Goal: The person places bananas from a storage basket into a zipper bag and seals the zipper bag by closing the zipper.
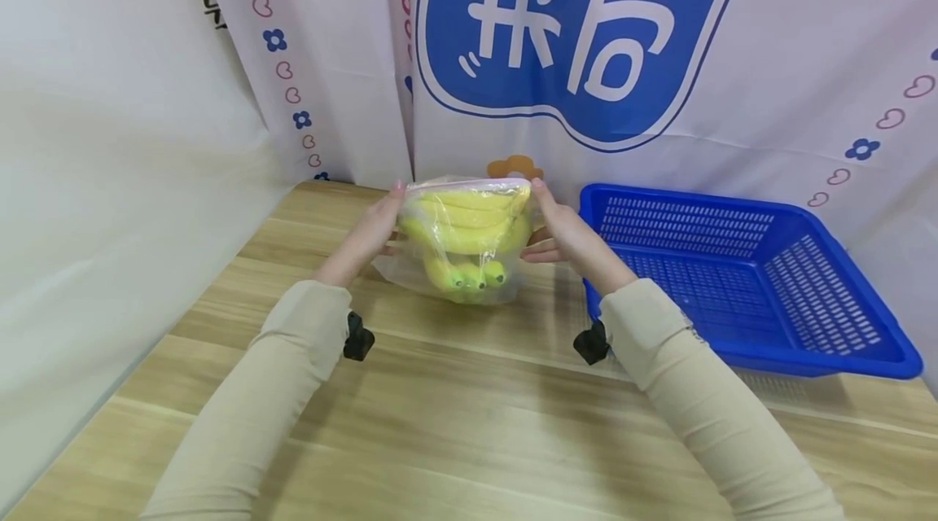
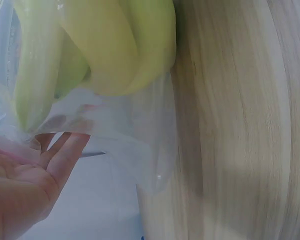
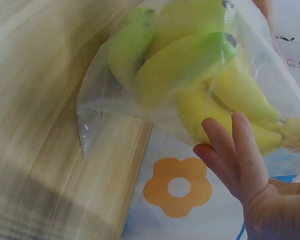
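A clear zip bag (image 1: 399,275) with a pinkish strip along its top edge hangs over the wooden table, its bottom close to the surface. Inside it are yellow bananas (image 1: 469,218), their greenish, dark-tipped ends toward the bottom. My left hand (image 1: 369,233) pinches the bag's upper left corner, thumb on top. At the upper right corner my right hand (image 1: 570,234) holds the bag the same way. In the right wrist view, several fingers (image 3: 247,155) of that hand extend along the outside of the bag beside the bananas.
To the right stands a blue plastic basket (image 1: 740,281) with perforated walls, close by the right forearm. Behind the wooden table (image 1: 454,415) hangs a white printed cloth (image 1: 352,41) with a blue emblem. A pale sheet (image 1: 124,163) covers the left side.
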Motion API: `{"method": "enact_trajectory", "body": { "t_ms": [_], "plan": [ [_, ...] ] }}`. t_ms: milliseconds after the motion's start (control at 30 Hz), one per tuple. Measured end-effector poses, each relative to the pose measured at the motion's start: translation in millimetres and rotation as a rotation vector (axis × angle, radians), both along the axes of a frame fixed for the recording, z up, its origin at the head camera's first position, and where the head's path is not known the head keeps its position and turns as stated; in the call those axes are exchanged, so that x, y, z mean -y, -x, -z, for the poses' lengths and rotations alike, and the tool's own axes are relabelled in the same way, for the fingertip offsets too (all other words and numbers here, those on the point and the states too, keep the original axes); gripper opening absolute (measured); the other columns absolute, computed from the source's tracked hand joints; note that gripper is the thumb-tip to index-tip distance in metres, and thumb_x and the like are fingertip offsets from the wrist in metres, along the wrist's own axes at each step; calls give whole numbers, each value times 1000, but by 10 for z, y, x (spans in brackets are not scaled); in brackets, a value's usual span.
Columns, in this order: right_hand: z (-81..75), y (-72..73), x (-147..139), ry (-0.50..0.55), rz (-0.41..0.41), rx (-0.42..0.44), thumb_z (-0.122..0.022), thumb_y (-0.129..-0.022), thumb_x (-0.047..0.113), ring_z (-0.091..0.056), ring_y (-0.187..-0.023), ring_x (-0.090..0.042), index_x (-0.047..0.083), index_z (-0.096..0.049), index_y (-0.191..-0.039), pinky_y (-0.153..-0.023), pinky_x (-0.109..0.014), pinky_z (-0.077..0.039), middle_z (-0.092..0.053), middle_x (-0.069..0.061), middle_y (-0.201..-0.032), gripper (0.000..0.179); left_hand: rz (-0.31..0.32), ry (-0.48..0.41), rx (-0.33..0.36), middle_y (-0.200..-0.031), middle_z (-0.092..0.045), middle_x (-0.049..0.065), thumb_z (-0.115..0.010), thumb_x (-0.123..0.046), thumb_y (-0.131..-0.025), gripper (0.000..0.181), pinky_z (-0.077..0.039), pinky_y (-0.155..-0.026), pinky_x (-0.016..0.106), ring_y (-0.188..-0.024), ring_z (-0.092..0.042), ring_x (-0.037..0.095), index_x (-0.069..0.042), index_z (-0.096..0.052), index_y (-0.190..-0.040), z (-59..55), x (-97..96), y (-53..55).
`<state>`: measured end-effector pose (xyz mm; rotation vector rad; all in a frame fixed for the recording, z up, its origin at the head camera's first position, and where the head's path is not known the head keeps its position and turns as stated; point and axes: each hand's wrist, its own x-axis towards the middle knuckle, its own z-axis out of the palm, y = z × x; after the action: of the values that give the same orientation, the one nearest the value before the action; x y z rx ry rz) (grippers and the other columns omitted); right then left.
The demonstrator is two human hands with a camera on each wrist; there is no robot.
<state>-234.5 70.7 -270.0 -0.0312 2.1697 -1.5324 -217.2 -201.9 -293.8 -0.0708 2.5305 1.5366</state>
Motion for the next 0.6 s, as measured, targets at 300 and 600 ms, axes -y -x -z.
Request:
{"method": "enact_trajectory", "body": {
  "t_ms": [300, 600],
  "plan": [
    [40, -14, 80, 106, -4, 28, -22, -97, 62, -52, -123, -44, 7, -11, -153, -95, -38, -52, -38, -30, -143, 80, 2, -89, -36, -152, -28, 24, -11, -47, -103, 64, -32, -113, 53, -134, -36, 43, -6, -17, -152, 35, 54, -2],
    [106, -67, 255, 319, -91, -29, -32, -102, 36, -33, -140, -33, 5, -25, -148, -112, -45, -38, -26, -15, -155, 56, -75, -197, -54, -160, -12, 16, -19, -26, -100, 56, -17, -119, 52, -143, -19, 36, -10, -12, -154, -6, 182, -18]
  ]
}}
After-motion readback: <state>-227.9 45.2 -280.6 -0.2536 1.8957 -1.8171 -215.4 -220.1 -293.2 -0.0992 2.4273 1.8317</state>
